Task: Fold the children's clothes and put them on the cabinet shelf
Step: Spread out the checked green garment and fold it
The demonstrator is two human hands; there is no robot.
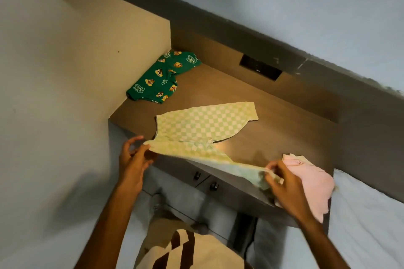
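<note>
Checked garment (pixel 203 129): on the shelf (pixel 273 120), near edge lifted off it. Left hand (pixel 133 159) pinches one corner, right hand (pixel 282 183) is clamped on the other; the held edge runs left to right between them. Long axis points away, toward the far right. Green garment (pixel 164 76): folded, far-left corner. Pink garment (pixel 310 181): just beside the right hand.

No words, labels or numbers can be read anywhere. The white marks printed on the green garment (pixel 164 76) are too blurred to make out.
</note>
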